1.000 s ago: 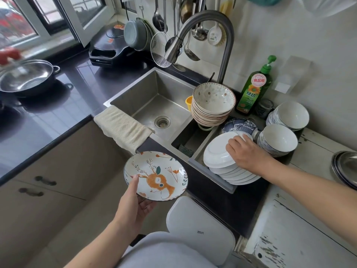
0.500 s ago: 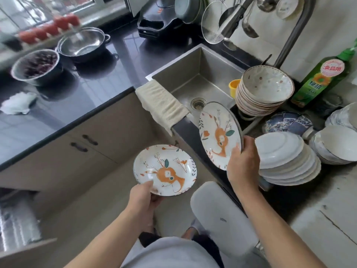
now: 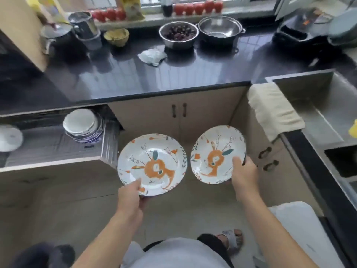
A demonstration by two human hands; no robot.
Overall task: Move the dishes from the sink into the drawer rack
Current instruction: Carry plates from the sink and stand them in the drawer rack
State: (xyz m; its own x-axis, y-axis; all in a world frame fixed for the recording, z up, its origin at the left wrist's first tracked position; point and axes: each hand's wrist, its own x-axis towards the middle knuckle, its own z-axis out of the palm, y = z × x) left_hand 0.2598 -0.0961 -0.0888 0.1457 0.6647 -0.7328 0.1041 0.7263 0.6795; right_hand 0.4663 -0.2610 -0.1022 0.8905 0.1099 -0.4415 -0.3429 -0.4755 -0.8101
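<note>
White ceramic with an orange deer motif: two matching plates are held over the floor in front of the cabinets. The left hand (image 3: 129, 198) grips the near rim of the left plate (image 3: 152, 164), thumb on the upper face, remaining fingers under it. The right hand (image 3: 243, 176) grips the right plate (image 3: 217, 154) at its near right rim, thumb on the face, fingers wrapped behind the edge. The left plate lies roughly level; the right one tilts slightly toward the person. The rims sit close together, apart.

Beyond the left plate, the drawer rack (image 3: 56, 146) stands pulled out from under the countertop. A stack of plates (image 3: 83, 125) rests at its back right corner; a pale dish (image 3: 9, 138) sits at its left end, partly cut off.

The sink (image 3: 316, 111) occupies the right side, with a cream towel (image 3: 274, 109) draped over its left front edge.

Farther back, on the dark countertop (image 3: 135, 74), a steel bowl of dark fruit (image 3: 178, 34) and a steel pot (image 3: 220, 31) stand near the back edge.
</note>
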